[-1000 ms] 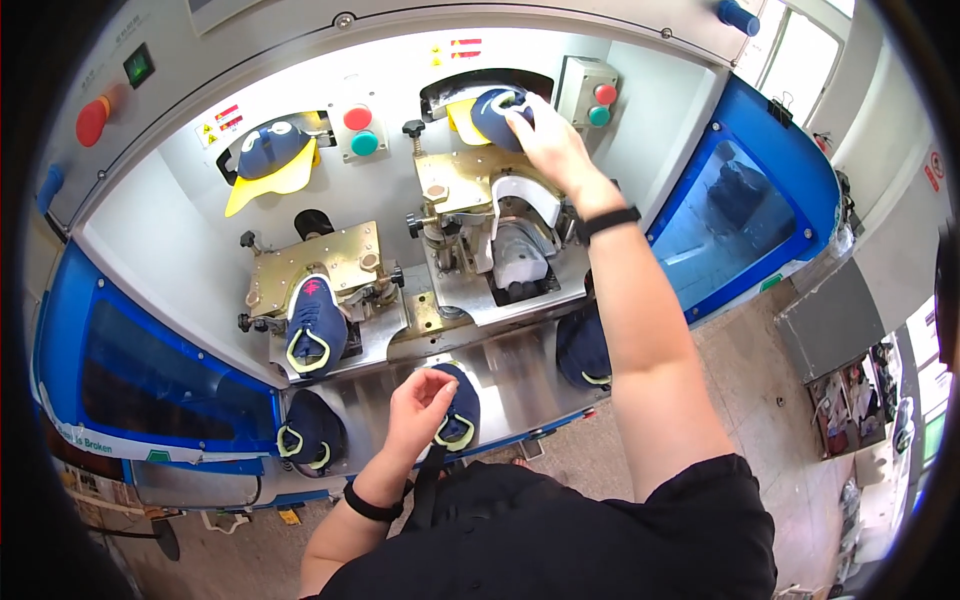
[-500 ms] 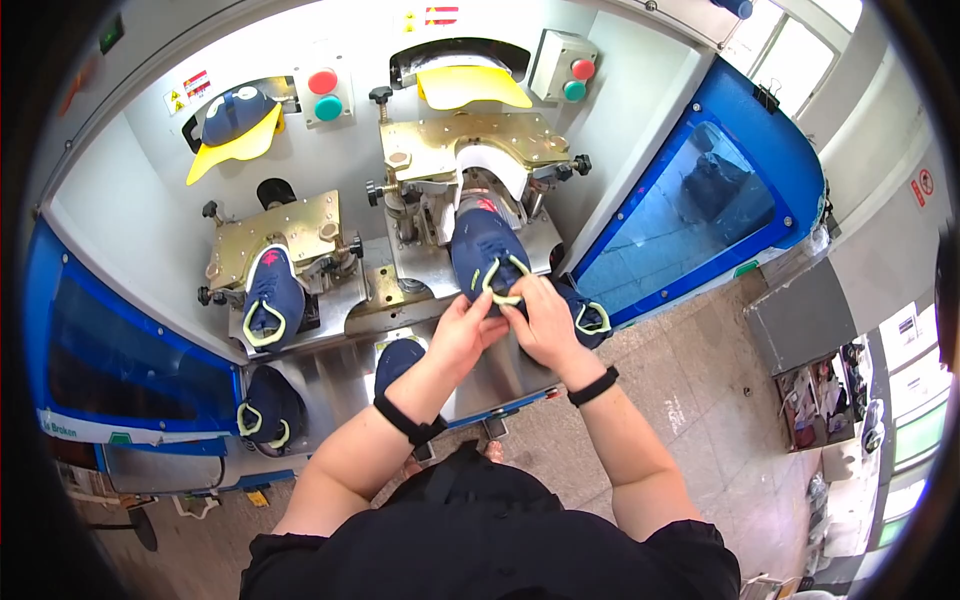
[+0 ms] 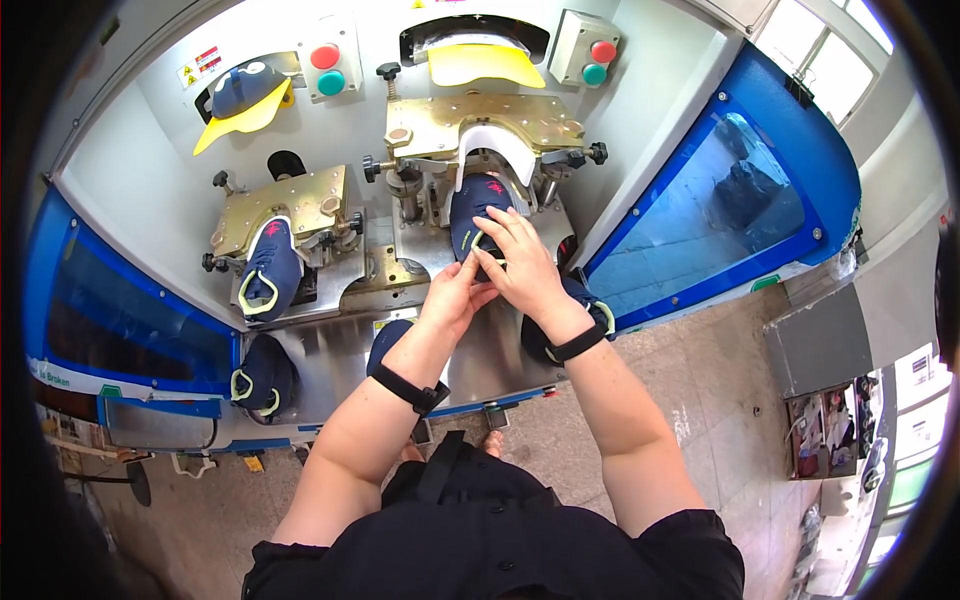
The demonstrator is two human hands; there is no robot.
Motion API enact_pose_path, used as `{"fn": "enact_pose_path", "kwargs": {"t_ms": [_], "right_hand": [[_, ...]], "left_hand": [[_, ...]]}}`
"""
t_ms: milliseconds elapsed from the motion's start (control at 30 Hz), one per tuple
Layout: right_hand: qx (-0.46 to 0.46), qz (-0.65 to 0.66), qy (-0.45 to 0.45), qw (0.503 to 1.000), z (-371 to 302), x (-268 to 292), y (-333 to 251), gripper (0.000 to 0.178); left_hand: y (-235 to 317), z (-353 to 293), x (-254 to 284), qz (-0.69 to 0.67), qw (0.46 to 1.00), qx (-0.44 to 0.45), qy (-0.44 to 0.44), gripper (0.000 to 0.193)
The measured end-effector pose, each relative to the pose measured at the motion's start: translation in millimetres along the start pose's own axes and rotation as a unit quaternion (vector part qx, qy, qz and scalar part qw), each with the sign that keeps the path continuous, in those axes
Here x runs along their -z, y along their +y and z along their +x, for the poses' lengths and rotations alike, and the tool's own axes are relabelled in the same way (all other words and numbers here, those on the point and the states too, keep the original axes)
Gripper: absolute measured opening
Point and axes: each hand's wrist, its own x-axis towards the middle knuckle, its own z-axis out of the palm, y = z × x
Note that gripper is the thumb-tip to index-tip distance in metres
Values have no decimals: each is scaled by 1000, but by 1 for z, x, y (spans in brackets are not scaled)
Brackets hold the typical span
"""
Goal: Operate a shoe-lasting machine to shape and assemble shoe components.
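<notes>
A navy shoe upper (image 3: 470, 215) with a red mark and pale green trim sits toe-first in the right-hand press clamp (image 3: 485, 130), under its white curved pad (image 3: 500, 150). At the near end of the upper, my left hand (image 3: 456, 298) is closed, thumb and fingers pinching by the collar edge. My right hand (image 3: 525, 268) lies over the upper with its fingers stretched out and apart. Its thumb meets my left fingertips at the opening. Both hands hide most of the collar.
Another navy upper (image 3: 268, 270) sits in the left clamp (image 3: 275, 215). More uppers lie on the steel ledge (image 3: 330, 370): one at left (image 3: 265, 375), one by my left forearm (image 3: 388, 340), one partly behind my right wrist (image 3: 575, 310). Red and green buttons (image 3: 328, 70) and blue-framed side panels (image 3: 735, 210) surround the station.
My right hand has gone from pinching the collar to lying stretched over the upper. My left hand stays at the collar edge. The whole view has shifted slightly.
</notes>
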Motion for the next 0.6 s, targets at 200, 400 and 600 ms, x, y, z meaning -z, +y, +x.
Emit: {"fn": "enact_pose_path", "kwargs": {"t_ms": [200,400,600], "right_hand": [[4,-8,18,1000,2,0,-2,40],[15,-2,26,1000,4,0,-2,38],[24,-11,24,999,8,2,1,39]], "left_hand": [[1,0,0,12,1000,-1,-1,37],[2,2,1,21,1000,4,7,39],[1,3,0,27,999,13,14,36]]}}
